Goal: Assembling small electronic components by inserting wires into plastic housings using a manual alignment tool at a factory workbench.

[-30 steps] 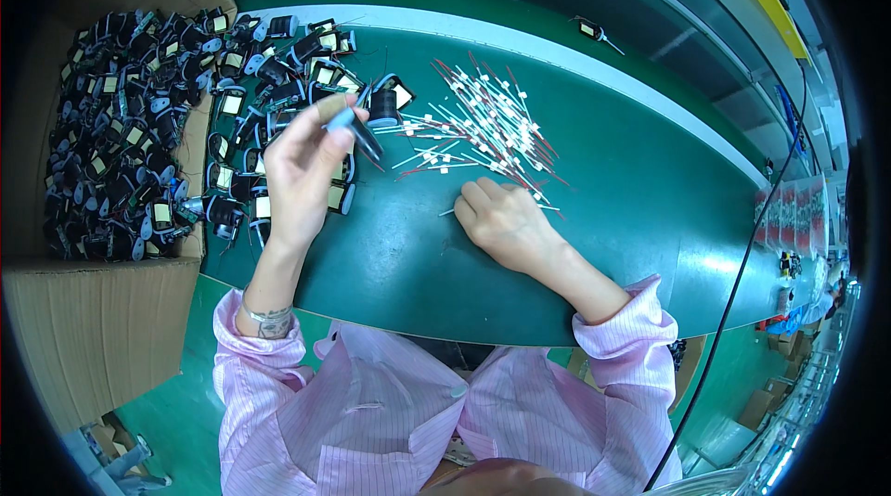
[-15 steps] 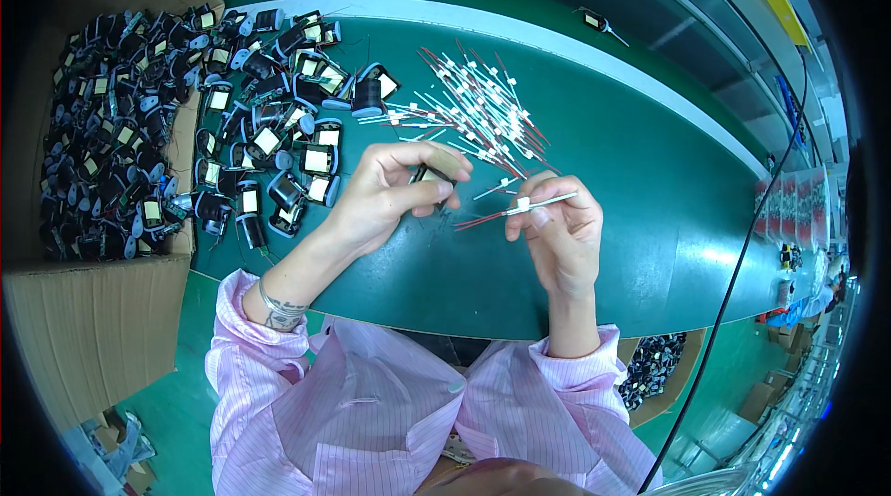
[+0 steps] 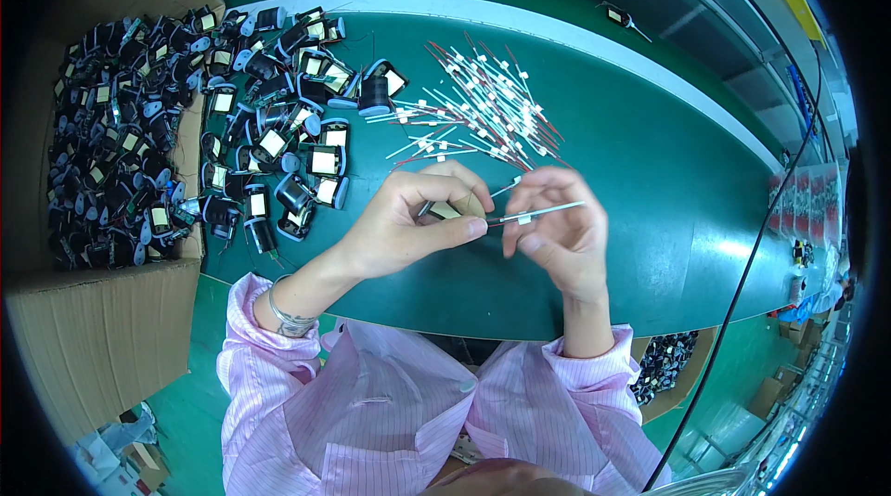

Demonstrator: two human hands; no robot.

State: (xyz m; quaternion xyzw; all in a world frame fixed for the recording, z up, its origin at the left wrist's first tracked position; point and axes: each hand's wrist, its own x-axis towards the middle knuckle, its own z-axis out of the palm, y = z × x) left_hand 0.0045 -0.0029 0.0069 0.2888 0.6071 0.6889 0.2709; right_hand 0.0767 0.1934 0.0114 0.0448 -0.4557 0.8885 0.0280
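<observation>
My left hand point(image 3: 418, 218) is closed round a small dark part with a pale yellow pad point(image 3: 445, 210), mostly hidden by the fingers. Its thumb and fingertips also pinch the red end of a two-wire lead point(image 3: 548, 210), which has a white connector and a white sleeve and points right. Beside that lead, my right hand point(image 3: 564, 227) has thumb and fingers apart, somewhat blurred, and seems to grip nothing. Beyond both hands lies a loose pile of similar red and white leads point(image 3: 492, 106).
Several black cylindrical parts with yellow pads point(image 3: 325, 160) lie on the green table point(image 3: 650, 208) at left. More fill a cardboard box point(image 3: 102, 338) beside them. A black cable point(image 3: 742, 283) crosses the right side. Another box of dark parts point(image 3: 668, 366) stands below the table's right front.
The lead has passed from my right hand's pinch to my left fingertips, beside the part held there. My right fingers have spread apart. The whole view has shifted slightly.
</observation>
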